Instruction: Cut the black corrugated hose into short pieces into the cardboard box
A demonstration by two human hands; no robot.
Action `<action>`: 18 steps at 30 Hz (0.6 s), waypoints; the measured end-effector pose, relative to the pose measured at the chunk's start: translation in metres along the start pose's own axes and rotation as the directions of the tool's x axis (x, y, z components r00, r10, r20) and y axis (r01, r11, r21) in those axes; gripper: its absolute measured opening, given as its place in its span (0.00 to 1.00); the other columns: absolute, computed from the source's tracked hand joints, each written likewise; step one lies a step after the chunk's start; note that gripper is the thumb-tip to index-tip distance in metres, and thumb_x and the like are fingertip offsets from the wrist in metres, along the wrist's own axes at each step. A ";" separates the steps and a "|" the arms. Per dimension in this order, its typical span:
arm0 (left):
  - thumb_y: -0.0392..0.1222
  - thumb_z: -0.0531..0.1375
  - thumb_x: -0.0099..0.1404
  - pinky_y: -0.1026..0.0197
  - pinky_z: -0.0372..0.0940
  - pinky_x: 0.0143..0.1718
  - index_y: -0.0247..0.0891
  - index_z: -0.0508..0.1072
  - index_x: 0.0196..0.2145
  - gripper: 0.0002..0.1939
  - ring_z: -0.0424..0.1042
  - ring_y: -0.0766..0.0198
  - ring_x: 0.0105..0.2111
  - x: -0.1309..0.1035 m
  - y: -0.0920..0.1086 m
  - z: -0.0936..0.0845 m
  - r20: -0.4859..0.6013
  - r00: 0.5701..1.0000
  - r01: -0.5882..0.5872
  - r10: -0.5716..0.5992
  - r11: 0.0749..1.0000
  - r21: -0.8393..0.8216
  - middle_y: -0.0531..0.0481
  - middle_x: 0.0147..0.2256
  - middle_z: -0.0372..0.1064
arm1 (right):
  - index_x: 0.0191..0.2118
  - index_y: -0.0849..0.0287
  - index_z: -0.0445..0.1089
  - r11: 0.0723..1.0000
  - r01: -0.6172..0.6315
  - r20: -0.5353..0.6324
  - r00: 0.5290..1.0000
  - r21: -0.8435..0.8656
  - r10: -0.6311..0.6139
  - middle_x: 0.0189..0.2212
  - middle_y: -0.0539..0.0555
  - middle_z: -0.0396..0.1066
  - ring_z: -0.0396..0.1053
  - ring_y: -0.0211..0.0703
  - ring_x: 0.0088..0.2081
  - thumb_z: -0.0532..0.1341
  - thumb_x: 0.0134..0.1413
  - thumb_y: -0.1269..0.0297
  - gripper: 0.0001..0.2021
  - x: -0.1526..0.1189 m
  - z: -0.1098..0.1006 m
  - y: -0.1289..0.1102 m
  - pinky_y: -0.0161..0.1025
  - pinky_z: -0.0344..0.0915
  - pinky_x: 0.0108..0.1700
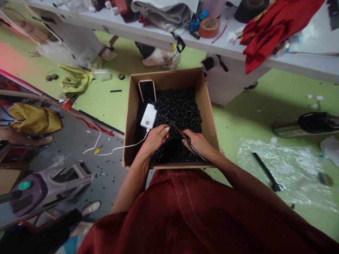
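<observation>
Over an open cardboard box [210, 120], both of my hands work close together. My left hand [158, 137] is closed, its thumb and fingertips pinching a small black piece [170, 126]. In my right hand [196, 141] is a slim dark cutting tool [182, 134], its black handle running back under the palm and its tip close to my left fingertips. Whether its jaws are apart is too small to tell. Beneath the hands lies a heap of small shiny black pieces [182, 102]. A white power bank [149, 116] rests on the heap, near a phone [147, 91] leaning at the back.
A white cable [116, 149] leaves the power bank over the box's left side. Ahead is a cluttered white table [225, 46] with orange tape [209, 27] and red cloth [278, 28]. Clear plastic sheeting [291, 169] lies right; a purple-grey stool [53, 183] and another person's foot [91, 208] are left.
</observation>
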State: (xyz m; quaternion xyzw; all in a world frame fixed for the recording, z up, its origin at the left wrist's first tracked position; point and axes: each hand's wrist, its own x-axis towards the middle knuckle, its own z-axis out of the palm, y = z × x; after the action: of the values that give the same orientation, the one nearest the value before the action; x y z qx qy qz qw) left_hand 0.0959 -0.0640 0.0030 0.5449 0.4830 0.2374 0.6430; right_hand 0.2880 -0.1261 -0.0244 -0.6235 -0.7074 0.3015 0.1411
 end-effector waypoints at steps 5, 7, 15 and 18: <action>0.44 0.54 0.65 0.67 0.49 0.21 0.34 0.70 0.32 0.11 0.54 0.73 0.19 0.004 -0.011 -0.002 -0.056 0.997 -0.040 0.045 0.994 0.099 0.56 0.21 0.58 | 0.41 0.56 0.66 0.999 -0.044 -0.005 0.999 -0.002 0.044 0.27 0.52 0.71 0.69 0.44 0.29 0.52 0.54 0.66 0.10 0.000 0.001 -0.001 0.36 0.57 0.31; 0.44 0.54 0.65 0.67 0.49 0.20 0.34 0.70 0.33 0.11 0.54 0.73 0.19 0.005 -0.013 -0.003 -0.058 0.997 -0.045 0.052 0.993 0.113 0.56 0.21 0.58 | 0.42 0.56 0.67 0.999 -0.049 -0.014 0.999 -0.004 0.049 0.27 0.53 0.72 0.70 0.44 0.29 0.52 0.55 0.65 0.10 0.000 0.002 -0.001 0.36 0.57 0.31; 0.38 0.55 0.61 0.68 0.52 0.21 0.34 0.73 0.40 0.11 0.58 0.75 0.20 -0.008 0.010 -0.002 0.000 0.999 0.033 -0.033 0.998 -0.055 0.53 0.27 0.65 | 0.44 0.54 0.67 0.998 -0.062 -0.136 0.989 0.024 0.064 0.31 0.54 0.75 0.73 0.47 0.33 0.55 0.56 0.61 0.11 0.000 0.003 -0.002 0.37 0.62 0.34; 0.33 0.57 0.57 0.67 0.58 0.26 0.35 0.73 0.46 0.18 0.62 0.74 0.24 -0.016 0.017 -0.004 0.072 0.997 0.054 -0.041 0.982 -0.182 0.50 0.34 0.70 | 0.44 0.55 0.66 0.997 -0.062 -0.152 0.986 0.053 0.070 0.33 0.55 0.75 0.74 0.49 0.34 0.54 0.57 0.59 0.11 -0.001 0.001 -0.002 0.39 0.63 0.35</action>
State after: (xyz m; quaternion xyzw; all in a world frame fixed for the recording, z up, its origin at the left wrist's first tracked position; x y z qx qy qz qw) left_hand 0.0895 -0.0711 0.0246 0.4794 0.4498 0.2466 0.7121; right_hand 0.2863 -0.1271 -0.0239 -0.6644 -0.6659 0.2739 0.2003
